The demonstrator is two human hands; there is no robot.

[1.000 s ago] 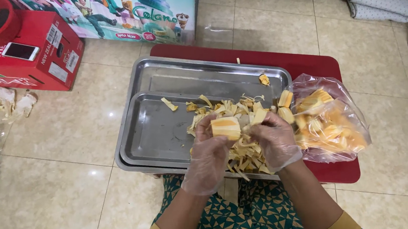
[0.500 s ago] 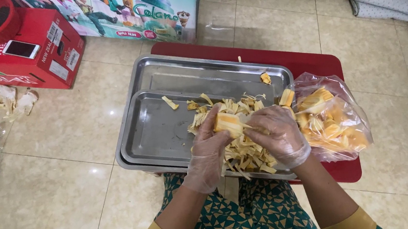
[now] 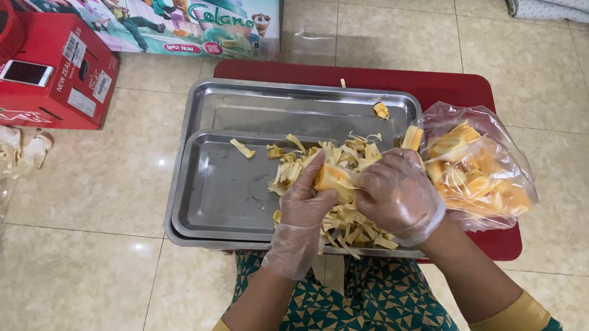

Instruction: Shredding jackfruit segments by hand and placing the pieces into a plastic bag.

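Both my hands wear clear plastic gloves and hold one yellow jackfruit pod [image 3: 332, 178] between them over a metal tray [image 3: 223, 192]. My left hand [image 3: 303, 210] grips its left side; my right hand [image 3: 398, 196] covers its right side. Under the hands lies a heap of pale yellow fruit strips [image 3: 344, 221]. A clear plastic bag of yellow pods [image 3: 477, 172] sits just right of my right hand.
The small tray rests inside a larger metal tray [image 3: 290, 106] on a low red table [image 3: 442, 87]. A red cardboard box [image 3: 56, 79] with a phone [image 3: 26, 72] on it stands at the far left. Tiled floor lies all around.
My right hand has moved left from the bag's edge and closed over the pod. The pod has turned between my hands.
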